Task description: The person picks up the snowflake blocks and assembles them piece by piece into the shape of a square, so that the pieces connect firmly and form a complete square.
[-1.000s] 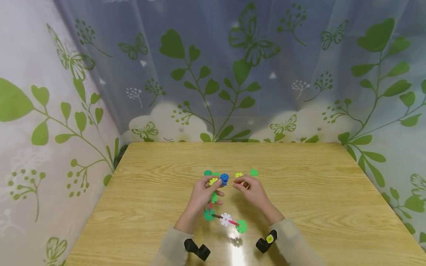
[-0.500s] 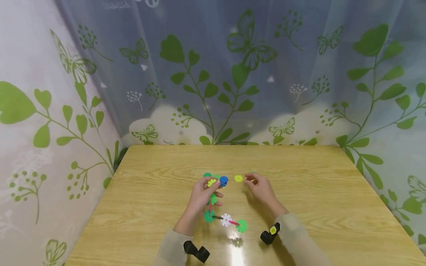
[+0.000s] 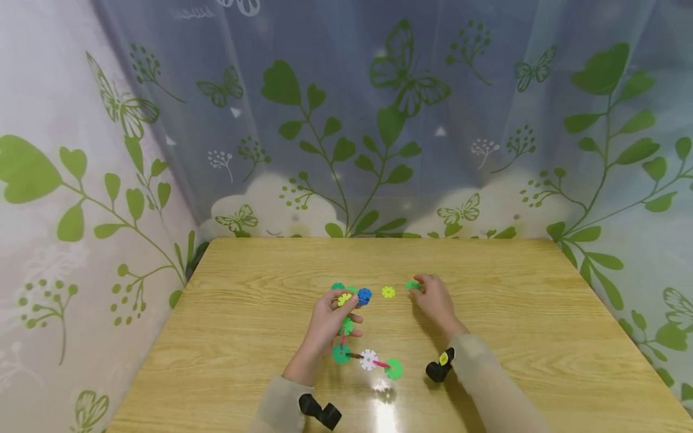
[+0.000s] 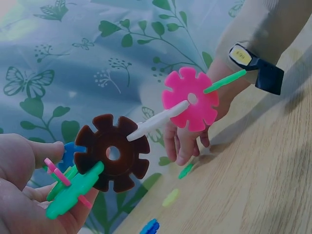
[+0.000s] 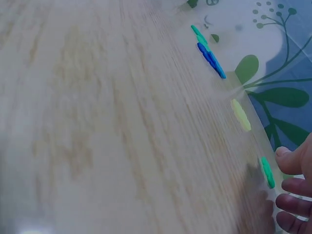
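My left hand (image 3: pixel 325 319) holds a chain of slotted, flower-shaped plastic discs raised over the table. A yellow disc (image 3: pixel 344 299) shows at its thumb, and a white disc (image 3: pixel 369 360) and a green end disc (image 3: pixel 394 369) hang nearer me. From the left wrist, a brown disc (image 4: pixel 112 170) and a pink disc (image 4: pixel 183 95) stand out, joined by a white one seen edge-on. My right hand (image 3: pixel 437 304) is over the back right of the table, fingertips right at a loose green disc (image 3: pixel 411 285). In the right wrist view, thumb and fingers are apart beside that disc.
Along the back of the wooden table (image 3: pixel 260 264) lie a yellow disc (image 3: pixel 388 292), a blue disc (image 5: pixel 212 61) and a dark green disc (image 3: pixel 338 286). A leaf-patterned curtain (image 3: pixel 325 120) hangs behind the table's far edge.
My right hand has moved right, from beside the blue disc past the yellow disc to the loose green one. The left hand holds the chain almost still.
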Action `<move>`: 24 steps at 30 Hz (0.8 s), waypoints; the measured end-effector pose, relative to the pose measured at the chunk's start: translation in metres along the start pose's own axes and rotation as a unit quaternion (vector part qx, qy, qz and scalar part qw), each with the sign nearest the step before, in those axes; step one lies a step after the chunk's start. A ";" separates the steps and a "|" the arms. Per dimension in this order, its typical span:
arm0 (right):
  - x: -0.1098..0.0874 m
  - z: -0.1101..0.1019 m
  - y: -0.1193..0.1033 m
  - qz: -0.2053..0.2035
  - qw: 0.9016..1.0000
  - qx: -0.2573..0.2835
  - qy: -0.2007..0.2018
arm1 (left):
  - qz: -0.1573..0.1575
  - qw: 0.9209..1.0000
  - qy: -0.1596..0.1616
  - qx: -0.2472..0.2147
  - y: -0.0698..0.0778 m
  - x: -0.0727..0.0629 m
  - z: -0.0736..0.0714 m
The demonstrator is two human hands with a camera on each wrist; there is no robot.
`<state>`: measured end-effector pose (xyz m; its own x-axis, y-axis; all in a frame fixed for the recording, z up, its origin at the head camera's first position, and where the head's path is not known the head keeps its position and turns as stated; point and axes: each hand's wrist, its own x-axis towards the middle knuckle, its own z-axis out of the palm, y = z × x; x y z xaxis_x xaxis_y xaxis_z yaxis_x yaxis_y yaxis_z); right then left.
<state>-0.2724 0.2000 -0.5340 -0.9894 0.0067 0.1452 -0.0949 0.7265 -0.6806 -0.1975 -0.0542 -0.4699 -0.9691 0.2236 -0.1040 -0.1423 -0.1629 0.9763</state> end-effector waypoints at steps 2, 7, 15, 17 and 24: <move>0.002 0.000 0.000 0.007 1.000 -0.011 0.000 | 0.002 1.000 0.002 0.000 -0.003 0.002 0.000; 0.007 0.001 0.000 0.029 0.998 -0.055 0.003 | 0.009 1.000 0.001 -0.004 -0.007 0.004 -0.001; 0.009 0.004 0.000 0.045 0.995 -0.091 -0.011 | 0.007 1.000 0.001 -0.003 -0.009 0.004 0.001; 0.009 0.005 0.001 0.042 0.996 -0.084 -0.010 | 0.007 1.000 0.006 -0.002 -0.009 0.004 0.001; -0.001 0.011 -0.001 0.016 0.998 -0.038 0.046 | 0.004 1.000 0.012 -0.002 -0.009 0.004 0.000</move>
<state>-0.2721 0.1918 -0.5412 -0.9773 0.0907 0.1915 -0.0516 0.7746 -0.6303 -0.1999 -0.0513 -0.4795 -0.9749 0.1984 -0.1011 -0.1353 -0.1675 0.9765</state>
